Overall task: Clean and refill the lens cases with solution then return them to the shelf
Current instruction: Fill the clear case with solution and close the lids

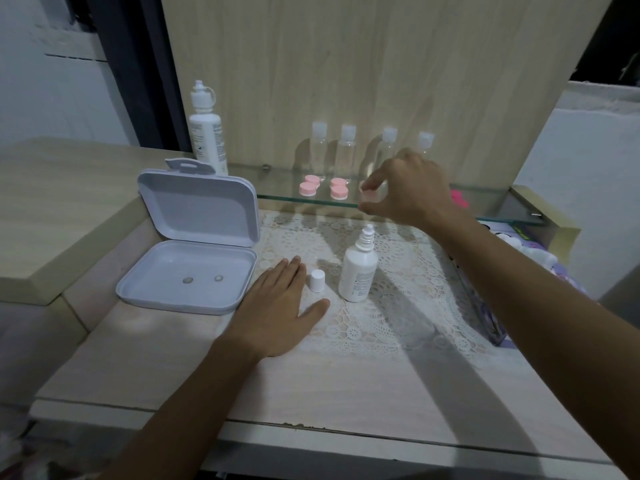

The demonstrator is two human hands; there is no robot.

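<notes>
Two pink lens cases [309,185] [338,188] lie on the glass shelf [277,197]. My right hand [408,192] reaches over the shelf's front edge, and its thumb and forefinger pinch a third pink lens case [369,195], which the fingers mostly hide. A small white solution bottle [358,271] stands uncapped on the lace mat, and its white cap [317,279] stands just left of it. Beside that cap my left hand [277,306] rests flat on the table with its fingers straight, holding nothing.
An open white box [162,289] at the left holds two small lenses [187,280] [218,278]. A tall white bottle [207,133] stands behind the box. Several clear small bottles [347,147] line the back of the shelf. Coloured packages [498,327] sit at the right.
</notes>
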